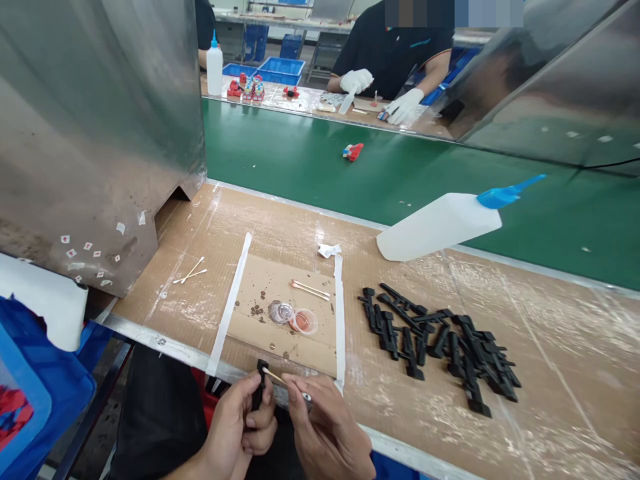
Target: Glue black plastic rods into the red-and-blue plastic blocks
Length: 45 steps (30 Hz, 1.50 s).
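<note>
My left hand (240,420) is closed around a small black plastic part (261,366), held upright just off the table's front edge. Between the fingertips of my right hand (327,423) is a cotton swab (275,377), its tip touching or very close to the top of the black part. Beyond my hands lies a sheet of brown cardboard (250,280) taped down at its sides. On it stand a small clear cup with reddish contents (304,321) and another small cup (281,312), with swabs (310,290) behind them.
A pile of black parts (440,340) lies to the right, with a white squeeze bottle (440,227) behind it. More swabs (191,271) lie at left. A green conveyor belt (290,147) carries a red toy piece (353,152). Across it, a person in white gloves (404,107) works.
</note>
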{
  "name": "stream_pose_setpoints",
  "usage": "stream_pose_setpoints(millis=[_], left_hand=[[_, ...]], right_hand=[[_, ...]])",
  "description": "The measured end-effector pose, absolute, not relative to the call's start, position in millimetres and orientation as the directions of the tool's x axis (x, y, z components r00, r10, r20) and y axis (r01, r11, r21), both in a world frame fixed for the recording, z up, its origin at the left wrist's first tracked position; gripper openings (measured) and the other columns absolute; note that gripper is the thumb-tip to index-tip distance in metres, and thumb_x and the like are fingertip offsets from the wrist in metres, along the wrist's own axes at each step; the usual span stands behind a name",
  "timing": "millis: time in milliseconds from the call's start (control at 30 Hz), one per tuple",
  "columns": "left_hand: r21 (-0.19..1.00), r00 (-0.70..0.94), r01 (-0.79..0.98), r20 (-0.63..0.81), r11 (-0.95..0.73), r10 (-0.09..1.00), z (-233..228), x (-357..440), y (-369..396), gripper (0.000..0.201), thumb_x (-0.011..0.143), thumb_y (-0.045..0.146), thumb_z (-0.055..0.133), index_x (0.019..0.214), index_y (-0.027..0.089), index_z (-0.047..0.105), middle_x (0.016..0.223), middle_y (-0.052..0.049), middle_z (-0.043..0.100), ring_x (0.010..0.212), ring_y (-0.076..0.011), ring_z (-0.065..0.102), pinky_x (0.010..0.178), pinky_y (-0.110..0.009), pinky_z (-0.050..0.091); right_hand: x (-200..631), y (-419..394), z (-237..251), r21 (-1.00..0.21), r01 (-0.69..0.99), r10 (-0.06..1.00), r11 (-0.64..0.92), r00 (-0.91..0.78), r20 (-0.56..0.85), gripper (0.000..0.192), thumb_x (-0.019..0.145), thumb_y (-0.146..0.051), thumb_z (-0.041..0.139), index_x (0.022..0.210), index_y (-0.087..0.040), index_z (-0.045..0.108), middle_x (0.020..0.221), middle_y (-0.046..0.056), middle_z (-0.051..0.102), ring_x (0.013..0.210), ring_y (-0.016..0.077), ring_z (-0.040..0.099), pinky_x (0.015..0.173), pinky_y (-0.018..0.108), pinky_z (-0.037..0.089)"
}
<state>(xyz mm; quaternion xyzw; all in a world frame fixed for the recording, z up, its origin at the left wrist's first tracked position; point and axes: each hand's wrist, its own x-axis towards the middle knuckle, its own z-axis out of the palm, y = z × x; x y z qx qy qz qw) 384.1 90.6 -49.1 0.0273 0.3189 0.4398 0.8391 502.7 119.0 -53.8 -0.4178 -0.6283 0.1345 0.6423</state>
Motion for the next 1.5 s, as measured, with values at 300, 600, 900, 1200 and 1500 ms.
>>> stream_pose_setpoints(millis=[300, 600, 900, 1200, 1500], left_hand=[[0.322, 0.416, -0.712, -0.522, 0.624, 0.744, -48.4, 384.4, 93.9, 0.046, 0.077, 0.059, 0.07, 0.072, 0.018, 0.048, 0.047, 0.013, 0.026, 0.035, -0.0012, 0.01, 0.038, -0.018, 0.005], [0.32, 0.421, -0.711, -0.52, 0.626, 0.744, -49.0, 383.7, 93.7, 0.047, 0.074, 0.059, 0.073, 0.071, 0.019, 0.049, 0.046, 0.014, 0.027, 0.034, -0.0008, 0.011, 0.037, -0.018, 0.005], [0.308, 0.445, -0.708, -0.504, 0.635, 0.74, -58.1, 383.3, 92.9, 0.049, 0.073, 0.062, 0.072, 0.072, 0.02, 0.047, 0.045, 0.014, 0.028, 0.033, -0.0013, 0.01, 0.035, -0.018, 0.005], [0.267, 0.474, -0.731, -0.463, 0.627, 0.749, -58.9, 380.1, 93.5, 0.046, 0.074, 0.057, 0.076, 0.072, 0.019, 0.049, 0.045, 0.014, 0.031, 0.032, -0.0003, 0.01, 0.032, -0.015, 0.007], [0.232, 0.526, -0.743, -0.377, 0.627, 0.762, -72.1, 371.8, 89.3, 0.044, 0.077, 0.056, 0.075, 0.074, 0.019, 0.053, 0.044, 0.014, 0.032, 0.03, -0.0004, 0.008, 0.029, -0.014, 0.01]], right_hand=[[504.3, 117.6, -55.1, -0.695, 0.384, 0.68, 0.608, 0.2, 0.705, 0.037, 0.076, 0.007, 0.071, 0.101, -0.019, 0.073, 0.078, 0.002, 0.075, 0.061, 0.0188, 0.07, 0.051, 0.031, 0.056], [502.9, 118.9, -53.1, -0.694, 0.37, 0.678, 0.618, 0.198, 0.708, 0.038, 0.074, 0.009, 0.071, 0.1, -0.019, 0.073, 0.078, 0.002, 0.075, 0.061, 0.0185, 0.07, 0.049, 0.03, 0.055], [502.7, 119.7, -57.2, -0.709, 0.344, 0.692, 0.615, 0.196, 0.695, 0.034, 0.077, 0.005, 0.071, 0.101, -0.019, 0.072, 0.077, 0.003, 0.075, 0.063, 0.0199, 0.071, 0.051, 0.03, 0.058], [517.1, 120.8, -43.7, -0.938, 0.177, 0.786, 0.297, 0.513, 0.346, 0.01, 0.084, -0.023, 0.077, 0.089, -0.015, 0.072, 0.076, 0.005, 0.077, 0.055, 0.0153, 0.07, 0.052, 0.022, 0.058], [534.6, 170.3, -45.5, -0.926, 0.318, 0.801, 0.204, 0.489, 0.344, 0.033, 0.084, -0.04, 0.076, 0.105, -0.014, 0.071, 0.089, 0.007, 0.077, 0.077, 0.0179, 0.073, 0.07, 0.026, 0.057]])
